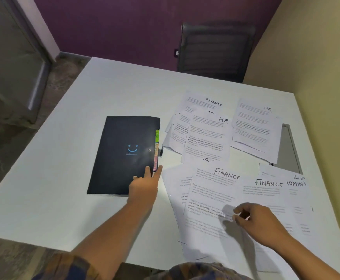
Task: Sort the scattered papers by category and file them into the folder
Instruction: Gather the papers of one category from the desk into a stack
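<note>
We judge the sorting barely begun. The folder point(122, 154) lies closed and flat on the bench point(64, 188). The papers point(205, 138) lie loose and overlapping just to its right, with 3 headings mixed together: FINANCE, HR and ADMIN. We see no separate piles and nothing filed as far as we can tell, so grouping by heading and slipping each group behind the coloured tabs point(156, 150) are both left to do.

Our left hand point(145, 188) reaches forward on a stretched arm, its grip spread, straight fingers touching the folder's lower right edge by the tabs. Our right hand point(258, 221) hangs low over the nearest FINANCE sheet point(211, 199), palm down, with thumb and forefinger curled close together. Through the blur we cannot tell whether that grip pinches the sheet.
</note>
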`<state>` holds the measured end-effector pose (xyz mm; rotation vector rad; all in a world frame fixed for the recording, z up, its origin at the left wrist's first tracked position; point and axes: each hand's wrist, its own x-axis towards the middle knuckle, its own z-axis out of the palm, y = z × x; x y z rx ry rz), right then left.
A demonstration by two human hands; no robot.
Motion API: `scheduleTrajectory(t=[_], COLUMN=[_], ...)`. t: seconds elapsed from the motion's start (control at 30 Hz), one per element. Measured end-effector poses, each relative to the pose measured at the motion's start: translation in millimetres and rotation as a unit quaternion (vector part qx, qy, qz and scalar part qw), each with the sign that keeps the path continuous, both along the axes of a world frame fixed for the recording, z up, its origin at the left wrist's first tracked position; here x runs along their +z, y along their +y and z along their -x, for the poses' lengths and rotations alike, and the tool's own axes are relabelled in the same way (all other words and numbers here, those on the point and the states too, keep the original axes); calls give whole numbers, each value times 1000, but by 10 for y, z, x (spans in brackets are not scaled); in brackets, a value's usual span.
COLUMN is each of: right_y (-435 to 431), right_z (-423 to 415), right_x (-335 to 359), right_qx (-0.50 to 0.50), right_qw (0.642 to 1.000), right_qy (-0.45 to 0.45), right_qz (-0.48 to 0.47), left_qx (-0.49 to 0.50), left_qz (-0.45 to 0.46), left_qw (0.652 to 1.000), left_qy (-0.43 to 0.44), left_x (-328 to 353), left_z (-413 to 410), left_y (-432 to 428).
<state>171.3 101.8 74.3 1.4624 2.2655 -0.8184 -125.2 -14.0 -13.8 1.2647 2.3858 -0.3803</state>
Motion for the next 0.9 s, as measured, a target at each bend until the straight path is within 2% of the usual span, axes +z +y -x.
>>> scheduleTrajectory(t=[0.3,0.67,0.83,0.9], right_y=[-149,-185,3,132], right_z=[-371,-607,-888,-1031], right_x=[-196,-411,-609,-654], right_qx=[-91,-131,-122,-113], right_qw=[996,990,992,993], right_qy=[6,46,7,0], right_qz=[13,5,-3,-17], left_qx=[77,19,20,58], left_qz=[-89,-79,-69,-99], left_qw=[991,992,996,993], left_qy=[-59,-99,-49,-32], left_x=[-456,-528,-459,-396], left_z=[-124,7,-53,-213], left_y=[-439,-493,-399,-336])
